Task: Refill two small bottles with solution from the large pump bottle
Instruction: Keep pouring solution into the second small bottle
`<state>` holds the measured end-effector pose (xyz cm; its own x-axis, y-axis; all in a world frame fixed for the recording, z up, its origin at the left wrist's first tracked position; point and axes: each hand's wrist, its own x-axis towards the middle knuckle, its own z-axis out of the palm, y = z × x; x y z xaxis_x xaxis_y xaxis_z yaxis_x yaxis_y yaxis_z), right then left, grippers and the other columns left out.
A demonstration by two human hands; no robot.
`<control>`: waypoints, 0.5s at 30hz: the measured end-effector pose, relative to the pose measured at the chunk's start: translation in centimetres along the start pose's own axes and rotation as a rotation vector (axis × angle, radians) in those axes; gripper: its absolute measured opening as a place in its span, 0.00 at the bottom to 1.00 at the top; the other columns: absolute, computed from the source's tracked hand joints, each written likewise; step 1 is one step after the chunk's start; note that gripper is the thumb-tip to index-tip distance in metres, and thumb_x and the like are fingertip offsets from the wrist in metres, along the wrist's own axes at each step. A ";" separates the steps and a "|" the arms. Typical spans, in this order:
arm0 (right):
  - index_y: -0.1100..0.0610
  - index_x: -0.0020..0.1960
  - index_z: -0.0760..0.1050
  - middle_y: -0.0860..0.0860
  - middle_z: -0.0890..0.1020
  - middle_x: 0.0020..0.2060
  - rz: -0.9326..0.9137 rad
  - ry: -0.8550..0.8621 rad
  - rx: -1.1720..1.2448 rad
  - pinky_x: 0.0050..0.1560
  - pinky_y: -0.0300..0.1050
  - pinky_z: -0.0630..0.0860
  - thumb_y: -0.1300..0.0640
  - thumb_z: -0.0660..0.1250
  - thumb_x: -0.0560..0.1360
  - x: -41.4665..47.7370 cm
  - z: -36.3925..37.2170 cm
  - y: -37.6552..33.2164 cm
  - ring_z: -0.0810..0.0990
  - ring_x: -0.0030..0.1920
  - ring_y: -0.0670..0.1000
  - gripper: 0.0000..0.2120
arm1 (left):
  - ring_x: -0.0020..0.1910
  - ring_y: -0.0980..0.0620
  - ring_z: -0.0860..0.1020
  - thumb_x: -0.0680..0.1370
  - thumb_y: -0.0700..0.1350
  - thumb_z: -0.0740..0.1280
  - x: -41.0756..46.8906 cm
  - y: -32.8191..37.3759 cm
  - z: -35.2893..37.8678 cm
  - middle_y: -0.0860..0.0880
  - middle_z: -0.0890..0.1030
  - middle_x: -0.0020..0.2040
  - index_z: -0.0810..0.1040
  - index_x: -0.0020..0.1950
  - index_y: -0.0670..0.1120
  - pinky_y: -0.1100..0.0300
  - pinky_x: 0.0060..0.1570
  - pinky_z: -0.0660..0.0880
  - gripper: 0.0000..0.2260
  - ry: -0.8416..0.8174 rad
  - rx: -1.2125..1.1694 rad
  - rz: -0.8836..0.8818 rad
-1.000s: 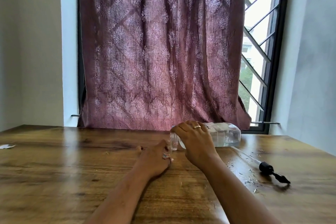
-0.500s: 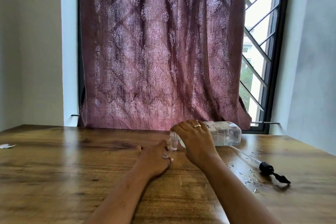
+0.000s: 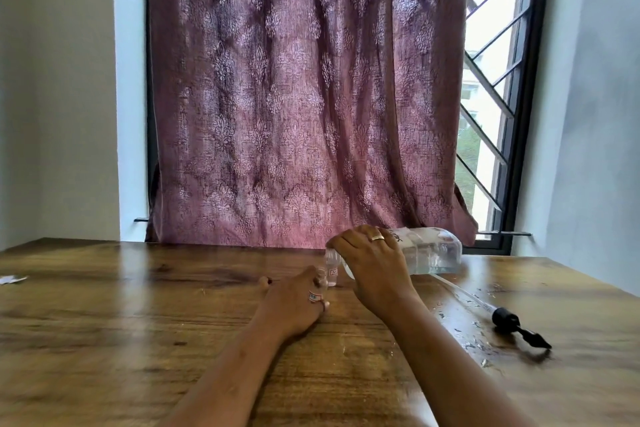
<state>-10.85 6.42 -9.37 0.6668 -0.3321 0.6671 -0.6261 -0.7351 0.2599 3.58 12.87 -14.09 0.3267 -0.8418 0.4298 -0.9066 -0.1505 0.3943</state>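
While maroon curtain covers window behind, wooden table carries all action. Now large clear bottle tipped flat on side, mouth pointing left, right hand curled over its neck end. Black pump with tube lies on table, well to right. Left hand rests on table, fingers wrapped round small bottle, label peeking out. Second small bottle upright at big bottle's mouth.

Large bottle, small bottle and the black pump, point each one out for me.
large bottle (image 3: 433, 253), head view, on its clear body near the base.
small bottle (image 3: 331, 270), head view, on its labelled clear side.
black pump (image 3: 505, 317), head view, on its round collar.
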 end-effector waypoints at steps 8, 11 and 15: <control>0.45 0.64 0.65 0.44 0.73 0.60 -0.005 -0.001 -0.010 0.67 0.51 0.61 0.67 0.65 0.67 0.0 0.1 -0.1 0.66 0.66 0.53 0.30 | 0.59 0.48 0.76 0.73 0.57 0.64 0.1 -0.1 0.2 0.54 0.80 0.55 0.67 0.62 0.57 0.43 0.66 0.56 0.18 0.001 0.041 0.016; 0.46 0.63 0.66 0.44 0.73 0.60 0.000 0.002 -0.009 0.66 0.51 0.61 0.67 0.65 0.67 0.1 0.0 -0.1 0.67 0.66 0.54 0.29 | 0.62 0.47 0.74 0.73 0.57 0.65 0.2 -0.3 0.4 0.53 0.79 0.58 0.66 0.65 0.56 0.43 0.66 0.54 0.21 -0.003 0.043 0.003; 0.45 0.64 0.65 0.44 0.73 0.61 -0.004 -0.005 -0.011 0.67 0.51 0.61 0.66 0.65 0.68 0.1 0.0 -0.1 0.66 0.67 0.53 0.29 | 0.59 0.48 0.76 0.73 0.57 0.65 0.4 -0.5 0.5 0.53 0.81 0.54 0.68 0.59 0.58 0.43 0.64 0.55 0.17 0.000 0.004 0.007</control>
<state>-10.74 6.48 -9.36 0.6712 -0.3320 0.6627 -0.6278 -0.7300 0.2702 4.04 12.41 -14.52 0.3206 -0.8430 0.4320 -0.9097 -0.1469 0.3885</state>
